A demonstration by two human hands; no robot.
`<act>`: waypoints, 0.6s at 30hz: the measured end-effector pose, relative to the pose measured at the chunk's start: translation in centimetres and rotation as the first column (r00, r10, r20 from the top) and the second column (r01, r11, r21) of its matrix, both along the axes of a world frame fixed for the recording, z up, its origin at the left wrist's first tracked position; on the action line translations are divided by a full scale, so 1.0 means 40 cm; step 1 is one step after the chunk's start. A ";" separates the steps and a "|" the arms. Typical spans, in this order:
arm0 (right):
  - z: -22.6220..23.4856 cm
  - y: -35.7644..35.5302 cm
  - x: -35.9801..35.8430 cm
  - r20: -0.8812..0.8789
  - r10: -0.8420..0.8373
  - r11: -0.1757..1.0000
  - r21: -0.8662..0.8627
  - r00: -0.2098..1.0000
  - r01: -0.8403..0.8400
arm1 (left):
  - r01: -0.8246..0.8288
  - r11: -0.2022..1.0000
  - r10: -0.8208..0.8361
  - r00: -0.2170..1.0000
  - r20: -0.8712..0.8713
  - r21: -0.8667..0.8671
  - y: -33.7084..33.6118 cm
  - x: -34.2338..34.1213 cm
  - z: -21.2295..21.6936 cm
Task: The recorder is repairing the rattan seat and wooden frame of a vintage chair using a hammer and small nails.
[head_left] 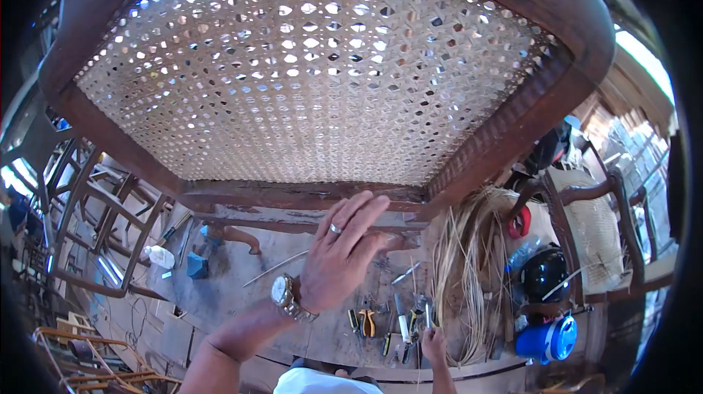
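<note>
A dark brown wooden chair frame [512, 130] with a woven cane panel [293, 101] stands tilted up in front of me. My left hand [340, 255], with a ring and a wristwatch [284, 294], lies against the lower rail [293, 196], fingers stretched out and holding nothing. Lower down on the right, my right hand [433, 343] is closed around a slim pale tool [428, 315] pointing upward; its exact kind is too small to tell. Between the hands, yellow-and-black pliers [367, 323] and a white-handled tool [403, 321] lie on the worktable [271, 306].
Loose cane strands [469, 277] hang in a bundle at the right. Beyond them are a black helmet [545, 274], a blue container [545, 340] and another caned chair [593, 225]. Bare chair frames [110, 211] stack at the left, near a white bottle [159, 256].
</note>
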State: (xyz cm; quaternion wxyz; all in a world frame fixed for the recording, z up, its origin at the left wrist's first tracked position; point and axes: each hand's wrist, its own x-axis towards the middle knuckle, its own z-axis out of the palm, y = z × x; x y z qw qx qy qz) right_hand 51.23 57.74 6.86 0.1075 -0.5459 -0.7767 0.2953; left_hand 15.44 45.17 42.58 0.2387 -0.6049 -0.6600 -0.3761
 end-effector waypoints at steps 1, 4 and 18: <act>0.031 -0.013 0.012 -0.057 0.055 0.998 0.014 0.997 -0.054 | -0.010 0.999 0.008 0.999 -0.051 -0.034 0.009 -0.009 -0.004; 0.157 -0.077 0.015 -0.140 0.109 0.988 0.125 0.984 -0.091 | -0.014 0.997 0.005 0.994 -0.109 -0.079 0.031 -0.034 -0.030; 0.808 -0.195 -0.210 -0.396 0.226 0.931 0.356 0.890 -0.078 | 0.103 0.995 -0.100 0.977 -0.190 0.008 0.082 -0.102 -0.030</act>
